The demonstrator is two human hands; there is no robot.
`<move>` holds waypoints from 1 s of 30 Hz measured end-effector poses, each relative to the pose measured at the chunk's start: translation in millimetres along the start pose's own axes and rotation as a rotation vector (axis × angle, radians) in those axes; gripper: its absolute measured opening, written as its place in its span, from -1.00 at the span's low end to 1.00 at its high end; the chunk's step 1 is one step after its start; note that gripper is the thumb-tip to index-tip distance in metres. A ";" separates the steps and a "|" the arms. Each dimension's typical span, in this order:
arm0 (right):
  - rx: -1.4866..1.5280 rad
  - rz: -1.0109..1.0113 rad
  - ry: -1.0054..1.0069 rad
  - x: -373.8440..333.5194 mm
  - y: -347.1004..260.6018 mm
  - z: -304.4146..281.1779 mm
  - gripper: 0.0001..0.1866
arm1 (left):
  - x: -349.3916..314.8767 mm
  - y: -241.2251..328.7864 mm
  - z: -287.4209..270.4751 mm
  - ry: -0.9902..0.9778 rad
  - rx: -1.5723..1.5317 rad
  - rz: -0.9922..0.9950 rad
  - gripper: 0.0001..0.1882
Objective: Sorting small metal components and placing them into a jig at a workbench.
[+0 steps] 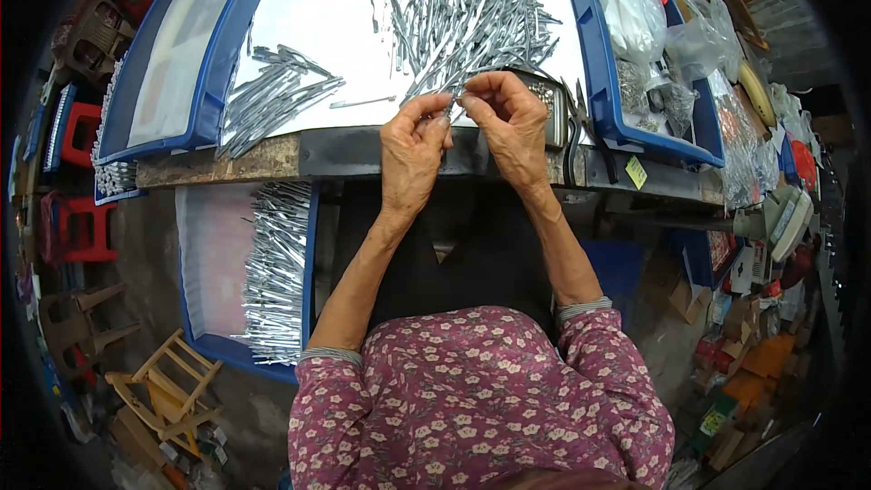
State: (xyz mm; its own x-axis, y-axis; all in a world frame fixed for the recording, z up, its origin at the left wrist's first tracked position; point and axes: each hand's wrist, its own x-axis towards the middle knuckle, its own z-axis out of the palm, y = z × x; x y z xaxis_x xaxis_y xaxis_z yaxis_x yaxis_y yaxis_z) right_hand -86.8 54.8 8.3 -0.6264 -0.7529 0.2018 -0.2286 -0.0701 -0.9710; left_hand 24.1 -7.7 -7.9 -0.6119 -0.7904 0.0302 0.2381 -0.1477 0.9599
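- Apparently midway: on the white worktable (318,0), thin metal rods lie in two separate lots.
- Below it, a blue tray (311,272) holds many more rods; whether finished, I cannot tell.
- The big heap (472,23) is probably left to do; the smaller left pile (272,95), perhaps done.
- Left hand (413,154) and right hand (511,122) pinch a slim metal piece (452,107) near the table's front edge.
- Fingers hide its ends and any joint.

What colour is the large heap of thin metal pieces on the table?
The large heap is silvery grey, as the head view shows.
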 end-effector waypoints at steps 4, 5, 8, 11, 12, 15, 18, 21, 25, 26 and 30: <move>-0.033 -0.055 0.005 -1.6 1.4 2.4 -0.87 | -0.4 -1.5 -0.1 0.000 0.046 0.012 -0.80; -0.030 -0.056 0.008 -1.9 2.0 2.8 -0.87 | -0.5 -1.2 -0.1 0.003 0.041 0.016 -0.80; -0.047 -0.069 0.016 -2.4 3.8 3.5 -0.88 | -0.4 -2.4 -0.1 0.006 0.025 0.015 -0.81; -0.057 -0.082 0.023 -2.5 3.9 4.1 -0.88 | -1.2 1.1 1.9 0.020 -0.006 -0.017 -0.82; -0.048 -0.083 0.025 -2.6 3.6 4.2 -0.88 | -0.7 0.2 2.1 0.018 -0.007 -0.016 -0.82; -0.111 -0.114 0.032 -3.8 1.9 5.7 -0.89 | -0.1 -2.9 0.3 0.010 -0.086 -0.012 -0.84; -0.136 -0.128 0.040 -4.5 1.3 7.6 -0.90 | -0.2 -3.6 0.4 0.010 -0.118 -0.010 -0.84; -0.164 -0.176 0.068 -4.7 4.7 7.8 -0.91 | 1.3 -5.7 2.3 0.027 -0.145 -0.008 -0.84; -0.148 -0.159 0.070 -5.3 3.4 10.2 -0.91 | 2.7 -5.7 2.4 0.047 -0.201 -0.016 -0.84; -0.163 -0.159 0.076 -5.4 3.0 10.6 -0.91 | 3.1 -4.8 2.5 0.060 -0.201 -0.032 -0.84; -0.116 -0.141 0.110 -6.2 -1.2 11.9 -0.90 | 3.3 -5.1 4.5 0.038 -0.241 -0.028 -0.84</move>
State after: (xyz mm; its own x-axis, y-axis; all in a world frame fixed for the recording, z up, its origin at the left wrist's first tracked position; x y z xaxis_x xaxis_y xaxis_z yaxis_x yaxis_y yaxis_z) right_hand -73.7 51.7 6.7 -0.6583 -0.6646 0.3533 -0.3997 -0.0890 -0.9123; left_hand 17.5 -6.9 -11.5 -0.5934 -0.8049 -0.0101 0.3973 -0.3038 0.8659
